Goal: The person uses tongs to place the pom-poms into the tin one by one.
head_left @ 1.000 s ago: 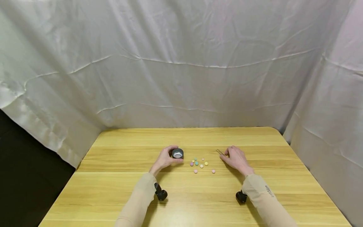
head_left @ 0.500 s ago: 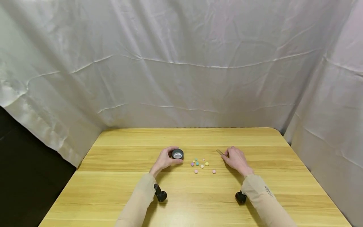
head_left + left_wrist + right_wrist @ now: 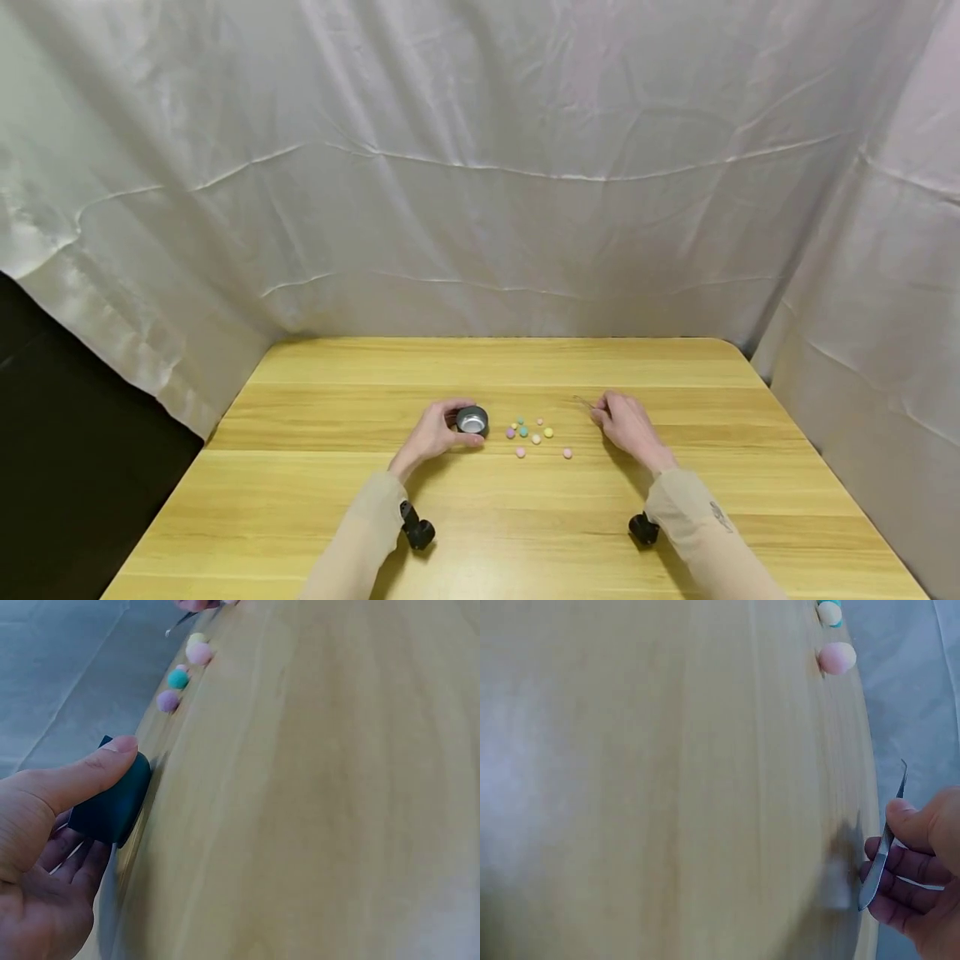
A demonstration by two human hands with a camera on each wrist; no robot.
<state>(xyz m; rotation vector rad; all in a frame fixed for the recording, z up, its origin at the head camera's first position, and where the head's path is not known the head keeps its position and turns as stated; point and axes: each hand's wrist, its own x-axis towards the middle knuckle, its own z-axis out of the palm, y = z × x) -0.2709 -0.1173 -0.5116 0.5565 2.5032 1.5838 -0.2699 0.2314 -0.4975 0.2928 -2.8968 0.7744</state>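
Observation:
My left hand (image 3: pixel 433 433) grips a small dark round cup (image 3: pixel 472 421) with a silvery inside, left of the middle of the table. In the left wrist view the thumb lies across the near side of the cup (image 3: pixel 116 799), with the other fingers behind it. Between the thumb and fingers of my right hand (image 3: pixel 630 427) are thin metal tweezers (image 3: pixel 880 866), whose bent tip points away from the hand. Several small pastel pom-poms lie between the hands, among them a purple pom-pom (image 3: pixel 511 433), a yellow pom-pom (image 3: pixel 549 432) and a pink pom-pom (image 3: pixel 567 453) nearest the right hand.
The wooden table (image 3: pixel 525 533) runs back to a hanging grey curtain (image 3: pixel 480 225), which also closes off the right side. Black wrist cameras sit on the left sleeve (image 3: pixel 360 517) and the right sleeve (image 3: pixel 697 517).
My left hand has drawn the cup slightly towards me. The right hand has shifted a little nearer me, and the tweezers lie at a flatter angle. The pom-poms keep their arrangement.

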